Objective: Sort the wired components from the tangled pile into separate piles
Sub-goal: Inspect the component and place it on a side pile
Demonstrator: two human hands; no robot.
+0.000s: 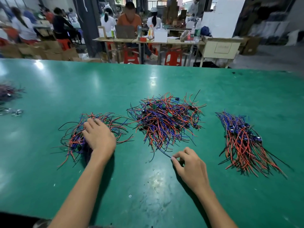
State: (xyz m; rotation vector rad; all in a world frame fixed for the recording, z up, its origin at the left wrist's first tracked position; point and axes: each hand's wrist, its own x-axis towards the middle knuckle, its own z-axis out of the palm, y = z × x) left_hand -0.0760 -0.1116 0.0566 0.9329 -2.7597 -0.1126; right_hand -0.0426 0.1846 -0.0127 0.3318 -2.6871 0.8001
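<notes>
Three wire piles on green table (65,83): left pile (79,137) under my left hand (98,137), fingers flat together; tangled pile (166,119) centre; right pile (243,143). My right hand (190,168) pinches one blue wire (162,151).

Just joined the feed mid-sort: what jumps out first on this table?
Three heaps of red, blue and black wires on the green table: the tangled pile in the middle, a loose pile on the left, and a combed-out pile on the right. The left hand rests on the left pile, while the right hand pinches a blue wire trailing from the middle heap.
</notes>
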